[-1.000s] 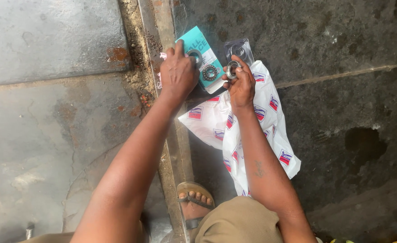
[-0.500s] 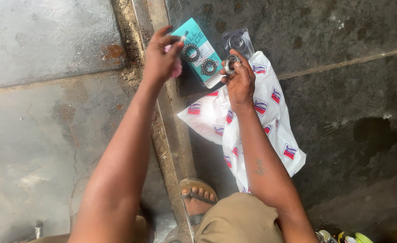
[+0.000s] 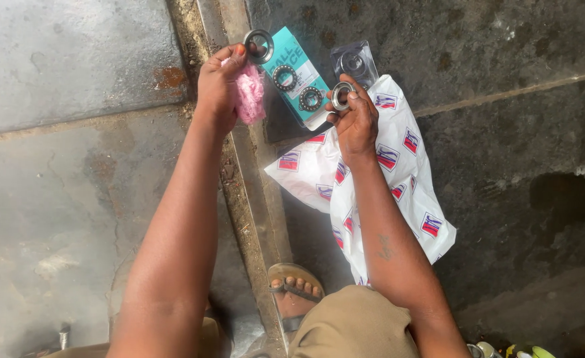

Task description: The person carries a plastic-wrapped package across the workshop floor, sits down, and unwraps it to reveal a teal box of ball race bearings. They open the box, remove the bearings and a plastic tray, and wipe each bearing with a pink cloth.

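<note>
A steel bearing ring [image 3: 259, 46] sits pinched at the tips of the left hand [image 3: 221, 86], lifted clear at about 11 o'clock of the teal bearing box [image 3: 297, 76], with a wad of pink cloth [image 3: 250, 98] tucked in the same palm. The right hand [image 3: 355, 119] has its fingers closed round a second ring [image 3: 341, 95], held just at the box's 4 o'clock corner. Two bearing pieces [image 3: 298, 88] still lie on the box face, and a clear plastic packet [image 3: 354, 63] with another ring lies at its 3 o'clock, so by my judgement roughly half the set is out and in hand, the rest untouched. All of it rests on a white printed plastic bag [image 3: 379, 185] spread on the concrete floor [image 3: 505, 132]

Against the frame half a second back, the left hand has risen off the box with its ring now plainly showing and the pink cloth visible; the right hand holds much as it did
</note>
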